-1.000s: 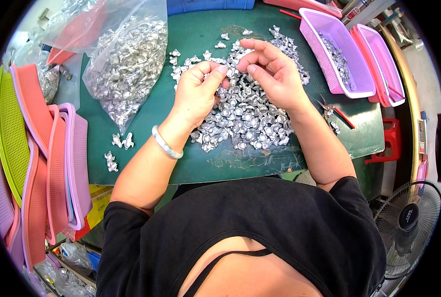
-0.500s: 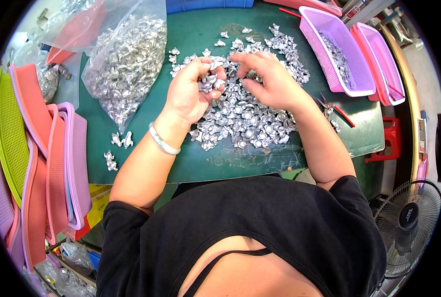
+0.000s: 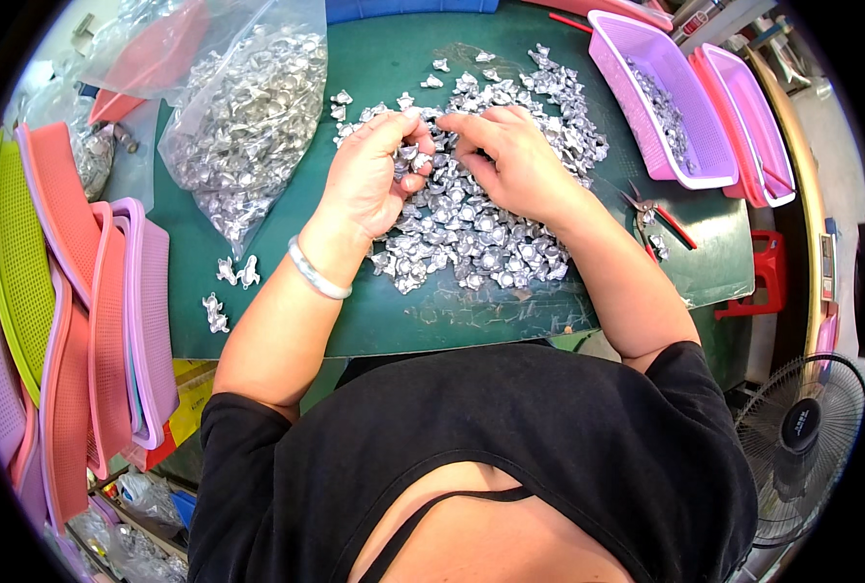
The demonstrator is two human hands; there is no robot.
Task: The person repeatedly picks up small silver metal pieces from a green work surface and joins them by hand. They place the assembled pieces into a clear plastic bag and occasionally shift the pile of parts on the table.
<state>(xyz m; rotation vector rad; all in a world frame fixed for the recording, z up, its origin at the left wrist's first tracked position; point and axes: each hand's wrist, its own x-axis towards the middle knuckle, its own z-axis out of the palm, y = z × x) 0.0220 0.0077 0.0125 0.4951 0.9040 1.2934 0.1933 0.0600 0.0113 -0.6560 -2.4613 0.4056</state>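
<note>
Small silver metal castings lie in a broad pile (image 3: 496, 238) on the green tabletop. Above the pile's left part, my left hand (image 3: 369, 170) is closed around several of these metal castings (image 3: 409, 160), palm turned inward. My right hand (image 3: 520, 160) hovers over the pile with its index finger reaching to the left hand's fingertips. Its thumb is apart from the index finger, and I see nothing between them; the other fingers are partly hidden. A white bangle (image 3: 318, 270) circles my left wrist.
A clear plastic bag (image 3: 253, 136) full of castings stands left of the pile. Loose castings (image 3: 216, 313) lie nearer me. Red-handled pliers (image 3: 671, 223) rest at the right, below a purple basket (image 3: 661, 107) holding castings. Stacked plastic baskets (image 3: 107, 330) line the left edge.
My right hand has moved slightly left, closer to my left hand. The left hand's thumb and fingers have drawn in around the castings.
</note>
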